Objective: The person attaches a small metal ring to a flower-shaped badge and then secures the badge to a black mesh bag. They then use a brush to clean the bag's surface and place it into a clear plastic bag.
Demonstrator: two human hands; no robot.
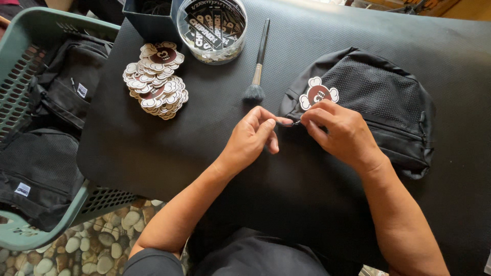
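A black bag (381,97) with a mesh front lies on the black table (153,148), right of centre. A flower-shaped white and brown tag (318,93) hangs at its left end. My left hand (251,139) pinches a small zipper pull or cord between thumb and forefinger. My right hand (340,134) grips the same small piece at the bag's left corner, just below the tag. The fingertips of both hands nearly touch.
A pile of several matching flower tags (156,82) lies at the upper left. A clear round tub of black labels (211,28) and a dark box (148,18) stand at the back. A brush (258,64) lies beside them. A green basket (30,128) holds more black bags.
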